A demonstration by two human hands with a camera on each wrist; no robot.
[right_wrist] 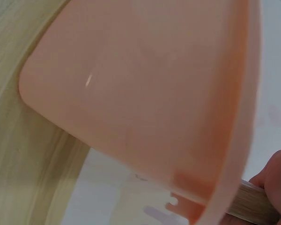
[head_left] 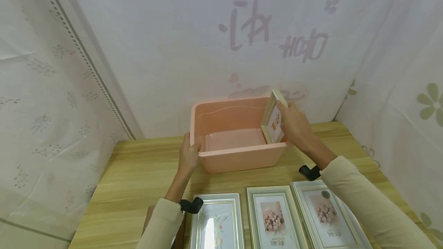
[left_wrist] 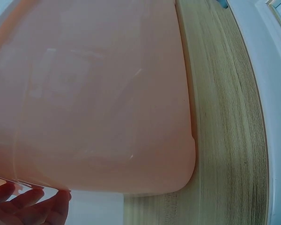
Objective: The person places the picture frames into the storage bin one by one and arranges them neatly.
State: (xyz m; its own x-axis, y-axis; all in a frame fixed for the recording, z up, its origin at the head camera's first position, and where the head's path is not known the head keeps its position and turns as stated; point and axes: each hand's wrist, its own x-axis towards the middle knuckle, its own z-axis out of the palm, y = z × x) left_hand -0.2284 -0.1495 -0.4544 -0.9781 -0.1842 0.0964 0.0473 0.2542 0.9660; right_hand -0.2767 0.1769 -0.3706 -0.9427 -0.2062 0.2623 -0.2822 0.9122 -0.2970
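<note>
A pink plastic basin [head_left: 238, 158] stands at the back of the wooden table. My left hand [head_left: 188, 155] grips its left rim; in the left wrist view, that hand's fingers [left_wrist: 37, 206] curl at the basin's edge. With my right hand [head_left: 294, 124] I hold a small pale picture frame [head_left: 273, 116] inside the basin's right end. The frame stands nearly upright, its picture side turned toward the right, and its top sticks out above the rim. In the right wrist view, the frame's wooden edge [right_wrist: 253, 204] shows between the hand and the basin's rim.
Several picture frames lie along the front: a silver one [head_left: 218, 222], a flower-picture one [head_left: 275, 218] and another with a round sticker [head_left: 330, 214]. A brown frame [head_left: 147, 218] is partly hidden by the left sleeve. A printed cloth [head_left: 173, 49] hangs behind the table.
</note>
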